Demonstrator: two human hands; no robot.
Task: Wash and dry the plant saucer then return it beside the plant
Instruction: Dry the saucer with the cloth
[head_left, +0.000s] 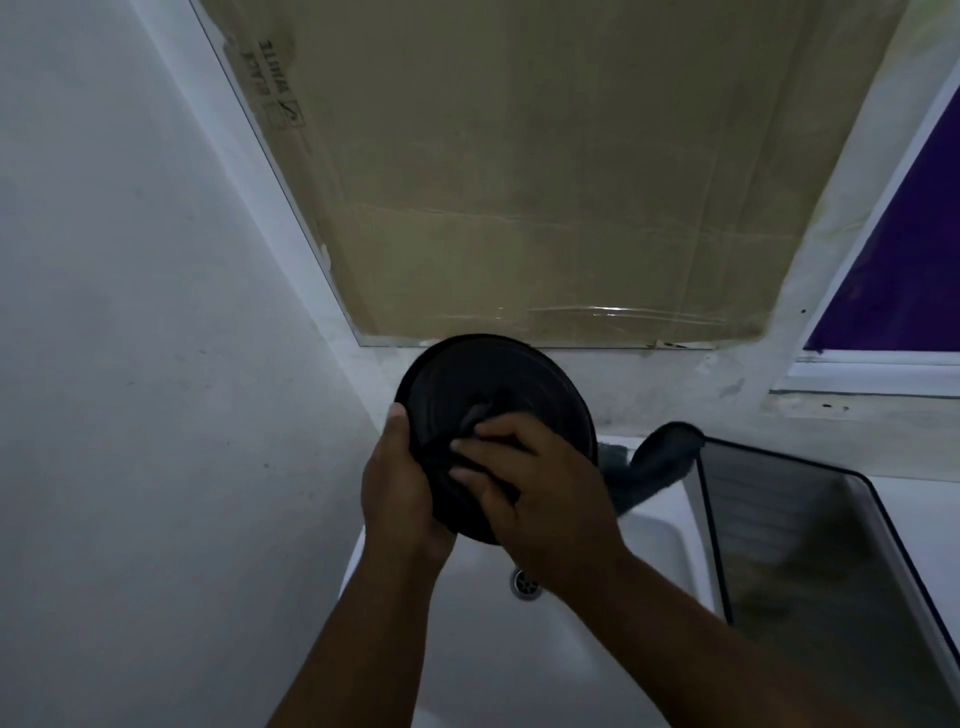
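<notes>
A round black plant saucer (514, 379) is held up on edge above a white sink (467, 613), its inner face turned toward me. My left hand (400, 493) grips its lower left rim, thumb over the edge. My right hand (540, 488) presses a dark grey-blue cloth (654, 462) against the saucer's inner face; the cloth trails off to the right behind the saucer. The plant is not in view.
The sink's drain (525, 583) lies below my hands. A dark glass lid or panel (810, 540) stands at the right of the sink. Cardboard (545, 171) covers the window above. A white wall (130, 364) closes the left side.
</notes>
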